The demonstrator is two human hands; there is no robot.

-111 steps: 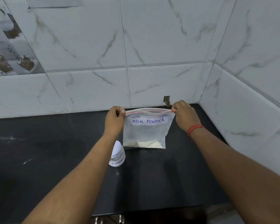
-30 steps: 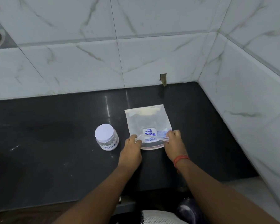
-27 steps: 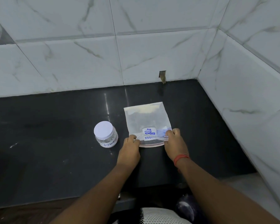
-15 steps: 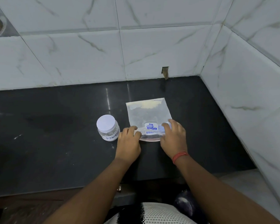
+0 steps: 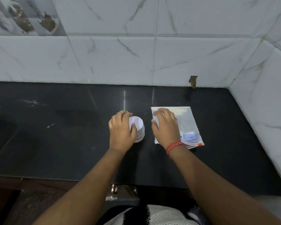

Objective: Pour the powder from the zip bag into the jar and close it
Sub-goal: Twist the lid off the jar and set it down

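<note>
A small clear jar (image 5: 138, 129) with a white lid stands on the black counter (image 5: 71, 135). My left hand (image 5: 121, 132) is wrapped around the jar from its left side, fingers on the lid and wall. To the right the clear zip bag (image 5: 187, 125) lies flat, its red zip end toward me and pale powder gathered at its far edge. My right hand (image 5: 166, 127) hovers spread over the bag's left part, fingers apart; whether it touches the bag is unclear.
White marble tiled walls (image 5: 152, 54) close the counter at the back and on the right (image 5: 263, 103). The counter's front edge (image 5: 55, 178) runs below my forearms. A dark recess (image 5: 2, 135) lies at the far left.
Both hands have left the bag's zip end. My left hand moved left onto the jar, and my right hand moved up over the bag. The bag still lies flat.
</note>
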